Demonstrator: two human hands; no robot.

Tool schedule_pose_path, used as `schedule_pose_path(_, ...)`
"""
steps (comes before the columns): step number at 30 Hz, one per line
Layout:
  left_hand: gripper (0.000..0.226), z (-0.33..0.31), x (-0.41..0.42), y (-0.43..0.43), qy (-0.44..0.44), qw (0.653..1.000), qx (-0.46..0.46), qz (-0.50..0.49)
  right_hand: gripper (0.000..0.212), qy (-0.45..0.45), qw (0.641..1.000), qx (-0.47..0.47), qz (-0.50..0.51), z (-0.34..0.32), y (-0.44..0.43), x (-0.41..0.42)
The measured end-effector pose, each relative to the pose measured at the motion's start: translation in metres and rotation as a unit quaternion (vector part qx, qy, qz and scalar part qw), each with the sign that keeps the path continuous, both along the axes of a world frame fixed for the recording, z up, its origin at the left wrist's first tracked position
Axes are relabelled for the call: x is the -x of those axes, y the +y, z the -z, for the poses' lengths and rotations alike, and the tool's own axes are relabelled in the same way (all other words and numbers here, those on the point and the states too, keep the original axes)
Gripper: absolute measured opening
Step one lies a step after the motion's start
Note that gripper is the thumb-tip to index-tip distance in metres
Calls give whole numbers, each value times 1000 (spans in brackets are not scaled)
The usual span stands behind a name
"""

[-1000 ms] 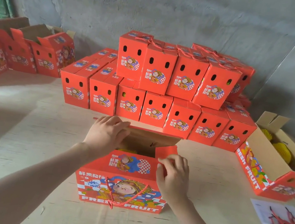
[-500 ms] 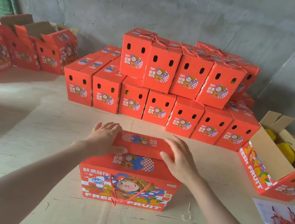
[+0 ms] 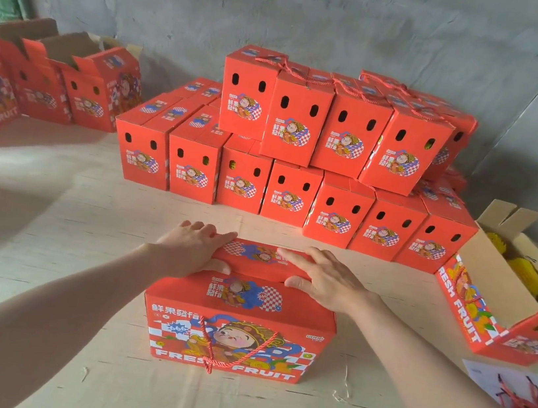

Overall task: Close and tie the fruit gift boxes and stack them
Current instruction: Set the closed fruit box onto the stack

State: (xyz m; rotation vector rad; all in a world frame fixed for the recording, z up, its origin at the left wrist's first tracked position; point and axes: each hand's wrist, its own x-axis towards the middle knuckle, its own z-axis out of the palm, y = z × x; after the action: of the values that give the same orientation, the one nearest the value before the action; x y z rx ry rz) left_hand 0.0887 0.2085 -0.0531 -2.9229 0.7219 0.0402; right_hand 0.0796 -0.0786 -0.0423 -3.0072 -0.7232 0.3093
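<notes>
Red cardboard gift box [image 3: 241, 338] near the pale wooden bench's [image 3: 82, 246] front edge; stacked red cardboard boxes [image 3: 292, 127] behind it; open red cardboard carton [image 3: 491, 287] at its right.

The red cardboard gift box [image 3: 236, 337] at six o'clock is printed with a cartoon figure, red-and-white checks and white lettering. Round yellow fruit [image 3: 525, 276] is seen at three o'clock.

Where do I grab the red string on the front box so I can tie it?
Pinch the red string near its bottom, where the loop dangles loose against the box front. Come from the near side; the left hand and right hand press flat on the top flaps.
</notes>
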Motion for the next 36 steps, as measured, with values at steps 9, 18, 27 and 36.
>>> schedule_pose_path(9,112,1,3,2,-16,999,41,23,53,-17,1000,2,10,5,3,4)
schedule_pose_path(18,98,2,0,5,23,998,53,17,58,15,999,20,23,5,13,3)
schedule_pose_path(27,107,15,2,1,27,997,58,-45,47,4,998,-8,61,21,20,8)
schedule_pose_path(36,88,18,10,3,-7,992,42,-118,54,-2,999,-31,39,21,8,8)
